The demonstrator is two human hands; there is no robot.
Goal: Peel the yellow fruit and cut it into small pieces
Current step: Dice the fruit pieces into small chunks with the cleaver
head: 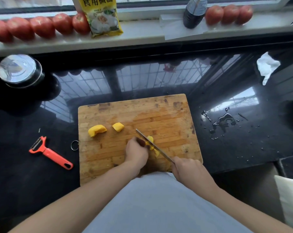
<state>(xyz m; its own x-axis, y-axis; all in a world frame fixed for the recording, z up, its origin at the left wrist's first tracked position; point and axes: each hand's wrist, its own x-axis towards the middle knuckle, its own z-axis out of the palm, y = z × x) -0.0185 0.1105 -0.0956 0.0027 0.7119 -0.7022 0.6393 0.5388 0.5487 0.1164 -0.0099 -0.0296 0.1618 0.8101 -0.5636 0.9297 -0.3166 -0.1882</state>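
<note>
Two bare forearms reach out from the near edge over a pale grey garment toward a worn wooden cutting board (169,115) lying on the glossy black table (243,145). On the right, the right hand (188,169) is closed in a fist around the handle of a knife (155,146), whose thin blade slants away to the far left across the board. Beside it, the left hand (136,153) is curled with its fingertips pressing down on a piece of peeled yellow fruit (150,140), which lies against the blade near the middle of the board; small yellow bits show on both sides of the steel. Farther left on the board lie two more cut pieces, a curved larger chunk (97,130) and a smaller wedge (118,126), apart from each other. Off the board's left side, an orange peeler (49,153) rests on the table. Right of the board there is a small spill of water (225,120). At the far left stands a round metal lid (17,69). Along the far windowsill, red tomatoes (41,26) sit in a row, with a yellow packet (102,17) and a dark bottle (194,12) between them.
</note>
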